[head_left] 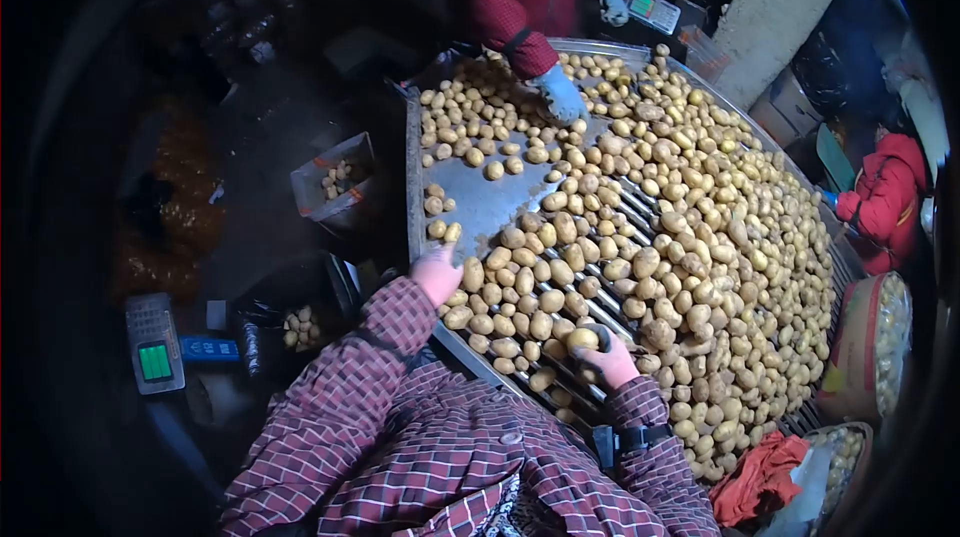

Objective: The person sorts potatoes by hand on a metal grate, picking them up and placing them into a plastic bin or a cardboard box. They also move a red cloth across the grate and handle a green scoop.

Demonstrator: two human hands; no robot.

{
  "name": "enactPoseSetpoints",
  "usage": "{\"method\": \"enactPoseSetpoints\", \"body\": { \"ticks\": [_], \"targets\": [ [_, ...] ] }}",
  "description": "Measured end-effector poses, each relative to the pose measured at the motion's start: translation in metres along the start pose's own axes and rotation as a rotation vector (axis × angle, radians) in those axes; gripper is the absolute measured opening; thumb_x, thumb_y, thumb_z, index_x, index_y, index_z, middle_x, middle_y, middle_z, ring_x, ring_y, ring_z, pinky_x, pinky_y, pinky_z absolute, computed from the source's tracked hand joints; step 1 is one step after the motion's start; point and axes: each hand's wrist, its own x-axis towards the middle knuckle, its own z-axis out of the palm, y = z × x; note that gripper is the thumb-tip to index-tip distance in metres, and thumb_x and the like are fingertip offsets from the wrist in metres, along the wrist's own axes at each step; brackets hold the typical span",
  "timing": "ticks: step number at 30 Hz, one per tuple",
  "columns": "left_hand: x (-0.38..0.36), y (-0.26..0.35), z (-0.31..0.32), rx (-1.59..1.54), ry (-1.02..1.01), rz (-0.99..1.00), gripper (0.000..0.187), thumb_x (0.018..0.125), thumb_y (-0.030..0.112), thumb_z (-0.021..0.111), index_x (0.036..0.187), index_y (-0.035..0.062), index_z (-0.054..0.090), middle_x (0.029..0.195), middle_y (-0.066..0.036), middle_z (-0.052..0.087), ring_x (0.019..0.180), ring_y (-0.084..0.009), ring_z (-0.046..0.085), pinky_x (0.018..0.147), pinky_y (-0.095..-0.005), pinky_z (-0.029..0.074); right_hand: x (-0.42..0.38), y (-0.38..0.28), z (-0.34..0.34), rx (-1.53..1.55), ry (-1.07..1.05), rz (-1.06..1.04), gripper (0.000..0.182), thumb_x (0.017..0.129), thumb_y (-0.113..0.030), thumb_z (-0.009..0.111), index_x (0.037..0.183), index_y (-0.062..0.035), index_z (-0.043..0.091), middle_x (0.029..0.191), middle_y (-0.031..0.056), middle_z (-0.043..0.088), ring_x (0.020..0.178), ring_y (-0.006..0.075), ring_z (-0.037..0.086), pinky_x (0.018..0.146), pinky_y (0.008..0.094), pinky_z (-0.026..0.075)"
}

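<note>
The heap of potatoes [740, 237] runs from the upper centre to the lower right of the frame, nearer the right hand [615, 362], whose curled fingers pinch one potato [582, 339] above the bars. The left hand [438, 275] is by the metal bench's [480, 187] left edge, beside small potatoes (its grip, I can't tell).

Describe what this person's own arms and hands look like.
The left sleeve and right sleeve are dark red, checked with pale lines. A dark band crosses each. On the right hand, dark material covers some fingers, perhaps part of a glove.
</note>
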Motion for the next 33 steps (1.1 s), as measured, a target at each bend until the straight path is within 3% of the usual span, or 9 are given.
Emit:
{"method": "enactPoseSetpoints", "body": {
  "ticks": [5, 7, 11, 13, 15, 21, 25, 29, 33],
  "targets": [
    [0.034, 0.039, 0.025, 0.327, -0.525, -0.215, 0.077, 0.081, 0.042, 0.061, 0.136, -0.0039, 0.033, 0.133, -0.023, 0.047, 0.119, -0.0314, 0.050, 0.099, -0.0393, 0.040, -0.004, -0.043, 0.033, -0.707, -0.037, -0.383, 0.047, 0.071, -0.028, 0.073, 0.113, -0.0139, 0.058, 0.118, 0.0172, 0.054, 0.105, 0.0317, 0.056, 0.088, 0.0393, 0.048],
    [0.030, 0.029, 0.018, 0.256, -0.435, -0.105, 0.076, 0.079, 0.037, 0.063, 0.136, -0.0031, 0.033, 0.130, -0.023, 0.049, 0.116, -0.0333, 0.052, 0.098, -0.0390, 0.041, 0.005, -0.046, 0.052, -0.969, -0.134, -0.317, 0.041, 0.071, -0.030, 0.071, 0.108, -0.0175, 0.059, 0.121, 0.0178, 0.048, 0.104, 0.0328, 0.056, 0.085, 0.0418, 0.049],
    [0.022, -0.035, 0.016, -0.931, -0.383, 0.052, 0.062, 0.077, 0.012, 0.069, 0.131, -0.0001, 0.042, 0.127, -0.012, 0.053, 0.110, -0.0225, 0.056, 0.095, -0.0336, 0.045, 0.035, -0.043, 0.099, -1.372, -0.111, -0.108, 0.024, 0.087, -0.027, 0.053, 0.100, -0.0138, 0.067, 0.118, 0.0197, 0.047, 0.103, 0.0326, 0.057, 0.080, 0.0420, 0.050],
    [0.000, -0.057, 0.006, -1.388, -0.503, -0.122, 0.060, 0.077, 0.003, 0.067, 0.132, 0.0007, 0.042, 0.124, -0.007, 0.054, 0.110, -0.0167, 0.054, 0.096, -0.0330, 0.044, 0.051, -0.010, 0.107, -1.383, 0.099, -0.251, 0.020, 0.078, -0.025, 0.058, 0.090, -0.0132, 0.068, 0.099, 0.0197, 0.054, 0.087, 0.0313, 0.061, 0.072, 0.0421, 0.051],
    [-0.026, -0.072, -0.011, -1.379, -0.373, 0.003, 0.064, 0.077, 0.005, 0.069, 0.134, 0.0017, 0.040, 0.128, -0.010, 0.051, 0.114, -0.0198, 0.053, 0.099, -0.0341, 0.042, 0.039, -0.044, 0.101, -1.407, -0.095, -0.149, 0.025, 0.081, -0.029, 0.056, 0.095, -0.0118, 0.068, 0.098, 0.0196, 0.057, 0.087, 0.0318, 0.063, 0.073, 0.0410, 0.053],
    [-0.081, -0.109, -0.041, -2.011, -0.213, 0.162, 0.075, 0.077, 0.011, 0.071, 0.140, 0.0122, 0.032, 0.137, -0.019, 0.042, 0.114, -0.0390, 0.053, 0.076, -0.0417, 0.056, 0.045, -0.024, 0.067, -1.332, -0.176, -0.104, 0.049, 0.070, -0.053, 0.064, 0.101, -0.0140, 0.068, 0.095, 0.0183, 0.065, 0.088, 0.0336, 0.063, 0.076, 0.0424, 0.051],
    [-0.121, -0.153, -0.073, -1.981, 0.165, -0.097, 0.062, 0.087, 0.038, 0.059, 0.139, 0.0142, 0.037, 0.134, -0.012, 0.047, 0.111, -0.0369, 0.055, 0.070, -0.0392, 0.055, 0.040, -0.050, 0.048, -0.717, -0.245, 0.159, 0.042, 0.075, -0.031, 0.072, 0.109, -0.0068, 0.065, 0.091, 0.0120, 0.068, 0.084, 0.0182, 0.064, 0.072, 0.0296, 0.052],
    [-0.188, -0.250, -0.060, -2.168, 0.567, -0.124, 0.047, 0.092, 0.040, 0.051, 0.130, 0.0122, 0.046, 0.127, -0.012, 0.053, 0.112, -0.0321, 0.055, 0.076, -0.0390, 0.053, 0.033, -0.047, 0.014, 0.111, -0.285, -0.155, 0.054, 0.082, -0.031, 0.055, 0.125, 0.0006, 0.051, 0.116, 0.0122, 0.059, 0.102, 0.0227, 0.057, 0.084, 0.0327, 0.049],
    [-0.260, -0.335, 0.003, -1.812, 0.807, -0.155, 0.036, 0.089, 0.034, 0.057, 0.113, 0.0086, 0.053, 0.116, -0.011, 0.057, 0.106, -0.0293, 0.055, 0.092, -0.0389, 0.047, 0.064, -0.066, 0.052, 0.073, -0.411, -0.119, 0.058, 0.085, -0.032, 0.049, 0.132, 0.0014, 0.043, 0.127, 0.0142, 0.052, 0.115, 0.0250, 0.051, 0.099, 0.0339, 0.038]
  ]
}}
